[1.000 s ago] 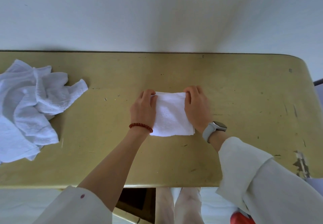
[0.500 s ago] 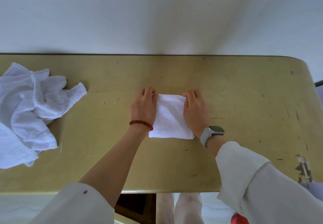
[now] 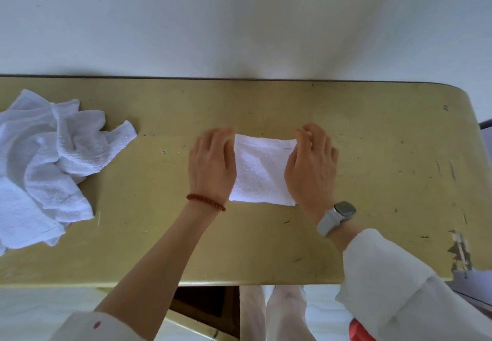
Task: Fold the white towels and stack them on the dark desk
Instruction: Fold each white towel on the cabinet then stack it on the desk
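Observation:
A small folded white towel (image 3: 262,173) lies flat in the middle of the yellowish desk (image 3: 372,170). My left hand (image 3: 213,165) lies flat beside the towel's left edge, fingers straight and blurred by motion. My right hand (image 3: 311,170) covers the towel's right edge, and its bent fingertips pinch the far right corner, which lifts slightly. A heap of crumpled white towels (image 3: 45,165) sits at the left end of the desk, well away from both hands.
A white wall runs behind the desk's far edge. The rounded right end of the desk has chipped paint near its front corner (image 3: 459,250). My legs and a red object (image 3: 359,331) show below the front edge.
Both hands have slid outward from the towel's far corners. The left hand has flattened off the left edge, and more of the towel's top shows between them.

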### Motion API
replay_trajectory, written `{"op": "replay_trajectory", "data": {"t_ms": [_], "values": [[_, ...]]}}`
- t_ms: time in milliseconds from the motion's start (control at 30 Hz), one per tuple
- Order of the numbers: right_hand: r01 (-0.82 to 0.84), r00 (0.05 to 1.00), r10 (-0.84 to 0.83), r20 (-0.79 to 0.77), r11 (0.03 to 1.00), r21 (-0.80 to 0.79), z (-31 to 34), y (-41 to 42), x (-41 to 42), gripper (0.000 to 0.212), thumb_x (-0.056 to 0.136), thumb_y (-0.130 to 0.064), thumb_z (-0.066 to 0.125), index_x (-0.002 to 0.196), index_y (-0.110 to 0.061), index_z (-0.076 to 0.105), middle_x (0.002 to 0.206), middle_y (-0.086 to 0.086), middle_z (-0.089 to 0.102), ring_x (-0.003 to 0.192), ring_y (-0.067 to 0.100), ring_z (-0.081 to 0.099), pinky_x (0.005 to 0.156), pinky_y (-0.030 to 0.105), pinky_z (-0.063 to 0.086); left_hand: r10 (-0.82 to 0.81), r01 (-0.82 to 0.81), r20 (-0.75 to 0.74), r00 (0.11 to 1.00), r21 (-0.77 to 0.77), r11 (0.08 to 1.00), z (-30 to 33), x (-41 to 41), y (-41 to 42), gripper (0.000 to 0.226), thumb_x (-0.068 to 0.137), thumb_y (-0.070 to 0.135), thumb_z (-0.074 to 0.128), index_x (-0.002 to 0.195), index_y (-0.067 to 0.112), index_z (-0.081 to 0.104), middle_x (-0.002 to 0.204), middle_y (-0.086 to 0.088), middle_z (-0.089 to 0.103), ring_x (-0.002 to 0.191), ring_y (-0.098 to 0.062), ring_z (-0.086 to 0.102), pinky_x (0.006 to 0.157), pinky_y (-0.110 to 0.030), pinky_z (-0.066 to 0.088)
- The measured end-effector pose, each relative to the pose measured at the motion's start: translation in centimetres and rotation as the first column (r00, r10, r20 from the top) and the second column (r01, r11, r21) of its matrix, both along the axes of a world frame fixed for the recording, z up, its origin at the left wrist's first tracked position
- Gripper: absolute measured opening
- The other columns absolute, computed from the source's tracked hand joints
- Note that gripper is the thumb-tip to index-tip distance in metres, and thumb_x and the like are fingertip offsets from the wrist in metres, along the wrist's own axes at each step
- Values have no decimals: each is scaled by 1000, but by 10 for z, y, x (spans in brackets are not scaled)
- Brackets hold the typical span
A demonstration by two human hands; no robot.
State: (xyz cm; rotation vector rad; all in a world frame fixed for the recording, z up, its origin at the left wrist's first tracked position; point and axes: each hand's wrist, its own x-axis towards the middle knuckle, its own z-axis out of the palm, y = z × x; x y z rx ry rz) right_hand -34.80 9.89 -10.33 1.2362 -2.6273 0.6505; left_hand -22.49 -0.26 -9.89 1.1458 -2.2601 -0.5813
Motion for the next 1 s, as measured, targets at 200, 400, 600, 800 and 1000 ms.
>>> {"op": "replay_trajectory", "data": {"t_ms": [200,400,600,800,1000], "values": [[-290,953,302,2,912,290,-34,24,33,46,88,-14,30,130,1,43,139,17,44,133,28,35,107,51,32,-340,396,396,853,-68,916,-43,18,33,45,95,22,26,128,4,50,138,-8,48,132,-22,38,99,-48,31],[-342,938,330,106,837,428,-46,40,7,54,93,-35,24,141,-10,29,150,6,28,139,16,17,108,51,15,-336,395,587,737,30,918,-50,26,22,57,96,40,11,144,10,23,152,-3,24,138,-21,27,107,-54,21],[-374,927,362,102,861,343,-25,40,1,51,94,-29,24,135,-3,39,148,10,32,139,20,18,112,53,10,-304,389,536,788,-50,920,-40,25,19,51,94,30,26,135,3,40,145,-9,37,134,-24,32,101,-63,25],[-341,940,318,127,835,431,-33,15,-3,53,93,-34,25,138,-8,35,147,9,36,135,21,34,104,58,28,-316,369,542,779,12,929,-45,2,21,60,96,39,12,139,2,31,147,-11,34,136,-20,28,105,-58,17],[-296,954,279,108,838,458,-23,26,-9,53,89,-35,26,130,-9,48,138,9,48,124,22,48,94,48,39,-368,471,459,808,-129,873,-40,9,-6,46,91,35,34,129,12,47,141,-10,43,132,-28,35,102,-59,26]]}}
